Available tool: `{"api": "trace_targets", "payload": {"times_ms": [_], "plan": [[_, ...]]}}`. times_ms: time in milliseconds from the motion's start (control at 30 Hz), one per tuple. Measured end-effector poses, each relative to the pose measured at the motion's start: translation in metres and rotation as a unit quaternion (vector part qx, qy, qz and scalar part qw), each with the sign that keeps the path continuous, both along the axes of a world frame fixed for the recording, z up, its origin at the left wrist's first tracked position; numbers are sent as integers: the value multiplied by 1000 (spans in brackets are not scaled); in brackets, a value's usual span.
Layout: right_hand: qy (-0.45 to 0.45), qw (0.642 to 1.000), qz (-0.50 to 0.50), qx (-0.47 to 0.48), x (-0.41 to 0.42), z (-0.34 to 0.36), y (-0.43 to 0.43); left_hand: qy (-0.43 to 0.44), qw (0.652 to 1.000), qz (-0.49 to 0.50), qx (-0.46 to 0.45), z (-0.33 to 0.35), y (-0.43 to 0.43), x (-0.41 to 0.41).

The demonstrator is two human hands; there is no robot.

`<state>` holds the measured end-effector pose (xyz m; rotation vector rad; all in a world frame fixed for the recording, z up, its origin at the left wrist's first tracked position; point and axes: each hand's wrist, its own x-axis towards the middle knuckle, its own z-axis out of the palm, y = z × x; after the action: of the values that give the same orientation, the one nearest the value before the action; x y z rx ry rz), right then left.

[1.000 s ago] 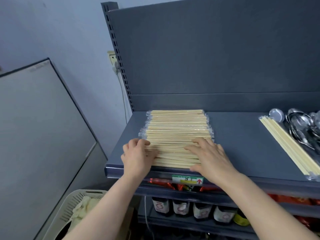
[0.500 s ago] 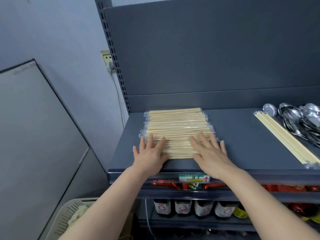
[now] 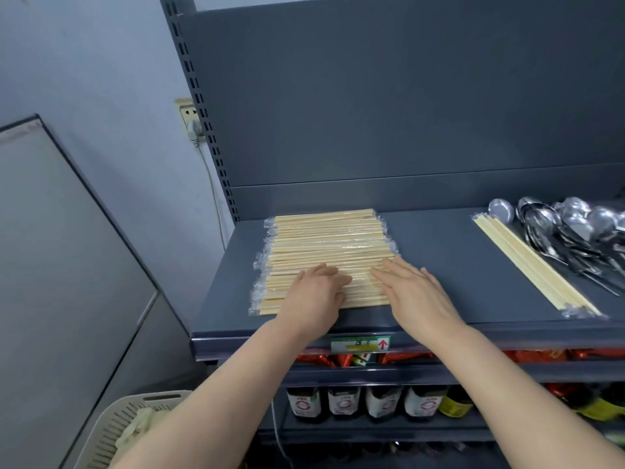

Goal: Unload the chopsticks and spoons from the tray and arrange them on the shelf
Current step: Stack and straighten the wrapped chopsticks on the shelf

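Observation:
A flat row of plastic-wrapped wooden chopsticks (image 3: 326,238) lies crosswise on the left half of the dark grey shelf (image 3: 436,252). My left hand (image 3: 313,297) lies flat on the near chopsticks, fingers pointing right. My right hand (image 3: 417,292) rests flat on the row's near right corner, fingers straight. Further right, another chopstick pack (image 3: 531,262) lies at a slant. Beside it sits a heap of steel spoons (image 3: 575,228). A white slotted tray (image 3: 132,431) stands low at the left, partly hidden by my left arm.
Bare shelf surface separates the two chopstick groups. A price label (image 3: 360,344) hangs on the shelf's front edge. Red packets and dark bottles (image 3: 365,402) fill the shelves below. A grey panel (image 3: 67,265) leans at the left, and a wall socket (image 3: 189,120) holds a plug.
Both hands have slid further onto the chopstick row, the left hand turning so its fingers point right. The stack now lies back from the shelf's front edge.

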<state>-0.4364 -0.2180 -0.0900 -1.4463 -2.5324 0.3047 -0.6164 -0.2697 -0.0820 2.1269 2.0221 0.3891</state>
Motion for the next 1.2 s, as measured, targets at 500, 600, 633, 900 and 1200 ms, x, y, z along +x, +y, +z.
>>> {"api": "trace_targets", "payload": {"times_ms": [500,600,633,900,1200], "plan": [[-86,964,-249,29,183,14,39,2,997,-82,-14,1,97,182],[-90,966,-243,21,203,9,49,-10,996,-86,-30,-3,112,209],[-90,970,-226,20,208,7,52,-16,996,-80,-34,-5,117,217],[1,994,-107,17,226,2,60,-98,992,73,-40,-4,155,263],[-14,993,-109,33,246,-2,79,-52,970,205,-121,6,192,272]]}}
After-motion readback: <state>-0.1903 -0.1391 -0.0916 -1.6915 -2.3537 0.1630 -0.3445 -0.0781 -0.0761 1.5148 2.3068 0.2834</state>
